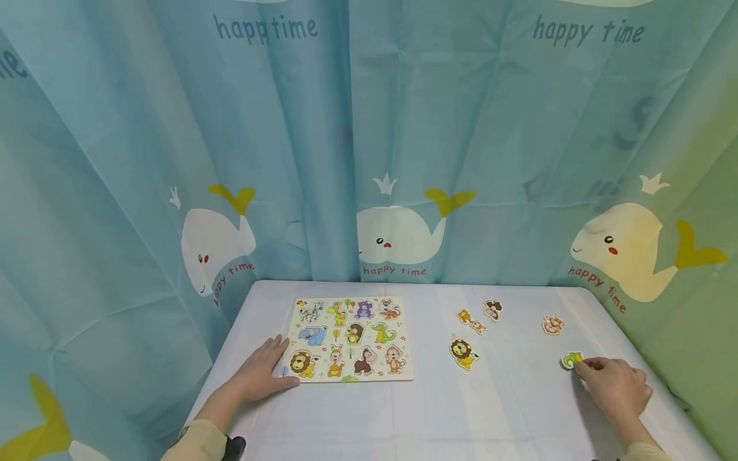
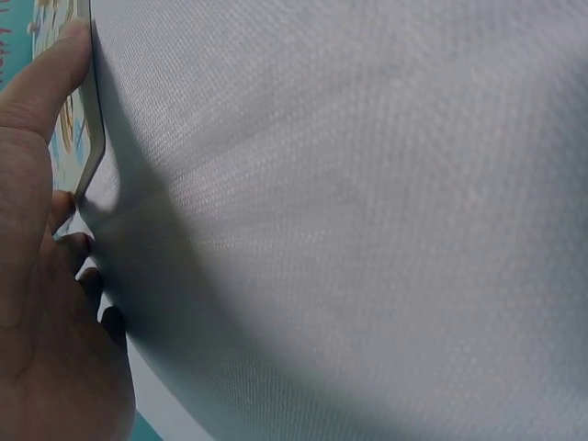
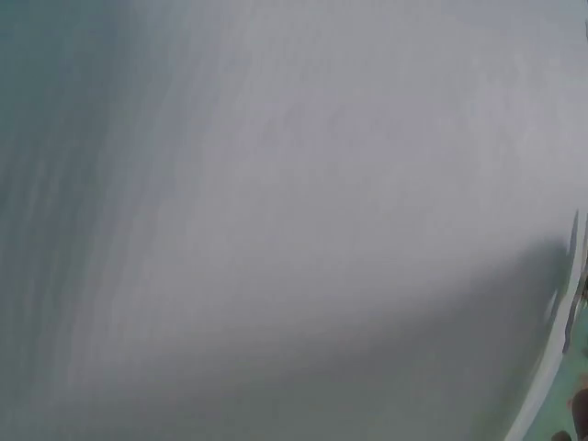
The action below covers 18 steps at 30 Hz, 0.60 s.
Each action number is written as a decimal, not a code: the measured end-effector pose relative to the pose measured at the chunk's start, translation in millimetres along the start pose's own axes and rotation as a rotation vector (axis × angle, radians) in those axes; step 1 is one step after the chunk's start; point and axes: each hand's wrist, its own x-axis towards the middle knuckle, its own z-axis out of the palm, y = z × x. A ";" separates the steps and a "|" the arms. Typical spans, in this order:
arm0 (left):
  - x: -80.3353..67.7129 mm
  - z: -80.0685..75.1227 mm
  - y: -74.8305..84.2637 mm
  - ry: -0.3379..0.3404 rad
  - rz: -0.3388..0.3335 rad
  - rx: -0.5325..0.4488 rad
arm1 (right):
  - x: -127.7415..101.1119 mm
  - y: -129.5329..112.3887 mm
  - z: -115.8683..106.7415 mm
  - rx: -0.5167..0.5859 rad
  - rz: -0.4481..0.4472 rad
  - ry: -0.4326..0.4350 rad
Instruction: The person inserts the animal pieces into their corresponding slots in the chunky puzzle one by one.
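Note:
A wooden animal puzzle board (image 1: 350, 339) lies flat on the white table (image 1: 403, 416), most of its slots filled. My left hand (image 1: 266, 368) rests flat at the board's near left corner, and in the left wrist view its thumb (image 2: 41, 92) presses against the board's edge (image 2: 90, 138). My right hand (image 1: 589, 367) is at the far right with curled fingers, pinching a small green animal piece (image 1: 571, 360). The blurred right wrist view shows only that piece's pale edge (image 3: 562, 354) at the frame's right margin.
Loose pieces lie between the hands: a lion (image 1: 463, 353), an orange animal (image 1: 471, 321), a brown monkey (image 1: 492, 310) and a pinkish animal (image 1: 553, 324). A blue whale-print curtain (image 1: 369, 160) hangs close behind and around the table.

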 end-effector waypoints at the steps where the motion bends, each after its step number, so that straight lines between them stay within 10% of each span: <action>1: 0.2 -0.1 0.2 -0.001 0.002 0.001 | -0.1 -3.0 0.7 0.005 -0.018 0.003; 18: -0.1 -1.0 0.8 -0.008 0.002 -0.004 | -1.1 -59.8 34.7 0.029 -0.377 0.014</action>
